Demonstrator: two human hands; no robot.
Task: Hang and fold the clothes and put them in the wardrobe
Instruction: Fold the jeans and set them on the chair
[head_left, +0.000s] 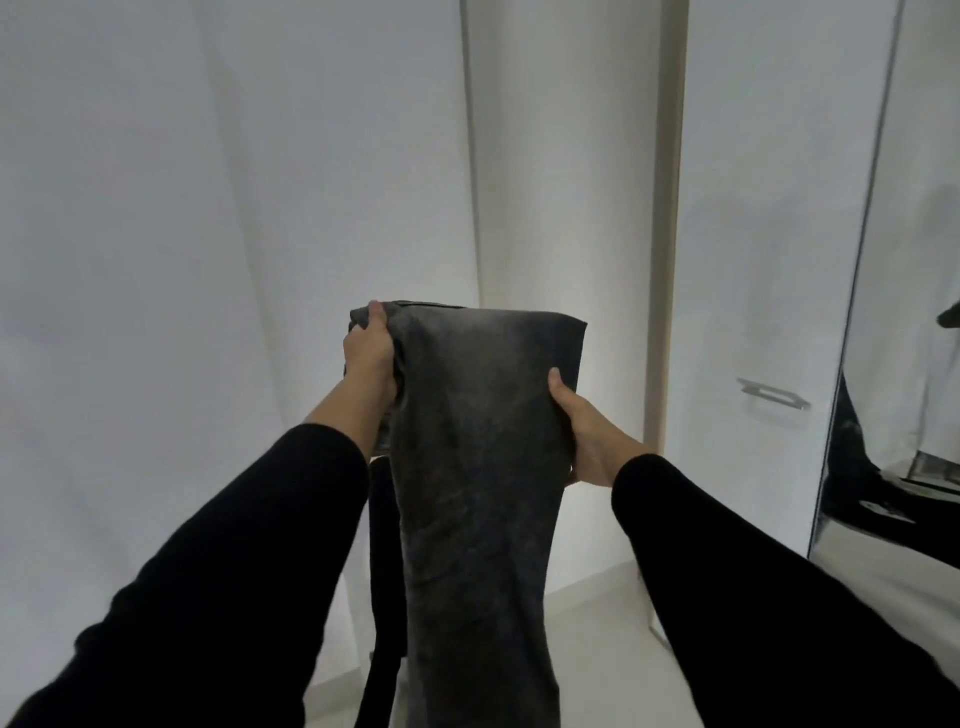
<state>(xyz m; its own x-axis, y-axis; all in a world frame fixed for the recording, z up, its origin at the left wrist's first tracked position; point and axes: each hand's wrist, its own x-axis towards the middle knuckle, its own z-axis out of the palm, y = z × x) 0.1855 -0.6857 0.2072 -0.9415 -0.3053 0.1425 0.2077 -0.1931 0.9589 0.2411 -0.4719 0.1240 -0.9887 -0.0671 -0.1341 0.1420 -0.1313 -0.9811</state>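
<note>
Head view: hands (470, 400) grip dark garment (478, 467) before white wardrobe door (769, 260).

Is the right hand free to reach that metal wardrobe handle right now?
Probably not yet: the right hand grips the dark grey garment, as does the left hand. The path to the handle itself looks unobstructed.
</note>
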